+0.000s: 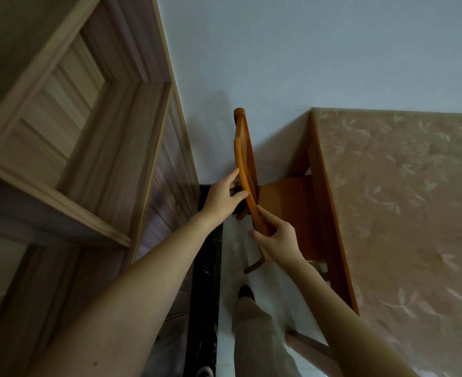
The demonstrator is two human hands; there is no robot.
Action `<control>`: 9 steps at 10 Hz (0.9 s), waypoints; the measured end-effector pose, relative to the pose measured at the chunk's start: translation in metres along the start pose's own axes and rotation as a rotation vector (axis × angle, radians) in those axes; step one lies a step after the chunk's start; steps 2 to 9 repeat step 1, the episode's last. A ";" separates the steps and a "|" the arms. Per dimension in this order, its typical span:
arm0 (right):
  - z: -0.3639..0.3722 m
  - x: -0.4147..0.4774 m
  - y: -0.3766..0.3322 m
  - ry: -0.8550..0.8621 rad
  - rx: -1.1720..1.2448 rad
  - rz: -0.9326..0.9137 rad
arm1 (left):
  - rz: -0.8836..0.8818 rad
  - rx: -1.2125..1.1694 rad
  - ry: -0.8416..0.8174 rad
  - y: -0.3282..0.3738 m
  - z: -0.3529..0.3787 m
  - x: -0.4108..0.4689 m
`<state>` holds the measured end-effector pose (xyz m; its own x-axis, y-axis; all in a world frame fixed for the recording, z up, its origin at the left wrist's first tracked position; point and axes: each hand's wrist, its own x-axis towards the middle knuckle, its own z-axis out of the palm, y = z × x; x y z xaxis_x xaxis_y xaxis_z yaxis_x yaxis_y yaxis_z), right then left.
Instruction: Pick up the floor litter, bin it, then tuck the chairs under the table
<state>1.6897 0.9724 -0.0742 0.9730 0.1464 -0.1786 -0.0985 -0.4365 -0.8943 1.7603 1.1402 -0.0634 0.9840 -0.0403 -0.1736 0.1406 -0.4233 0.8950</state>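
Our right fingers [255,235] curl under the near end of the chair's curved top rail with the thumb laid along its upper edge, so the right hand [276,236] is clamped on the wood. The left hand [221,198] sits farther up the same rail, its fingers nearly straight and slightly spread, thumb and forefinger pressed flat to the outer face rather than wrapped. We judge this pairing steers with one hand and pushes with the other. The chair [247,170] stands at the left edge of the table [387,200], near its far corner, seat partly beneath the top. No litter shows on the pale floor [235,254], so tucking looks under way.
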 end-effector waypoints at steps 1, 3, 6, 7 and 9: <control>-0.011 0.000 -0.008 -0.032 -0.023 -0.030 | 0.032 0.132 0.033 0.008 -0.006 -0.004; -0.011 0.000 -0.008 -0.032 -0.023 -0.030 | 0.032 0.132 0.033 0.008 -0.006 -0.004; -0.011 0.000 -0.008 -0.032 -0.023 -0.030 | 0.032 0.132 0.033 0.008 -0.006 -0.004; -0.011 0.000 -0.008 -0.032 -0.023 -0.030 | 0.032 0.132 0.033 0.008 -0.006 -0.004; -0.011 0.000 -0.008 -0.032 -0.023 -0.030 | 0.032 0.132 0.033 0.008 -0.006 -0.004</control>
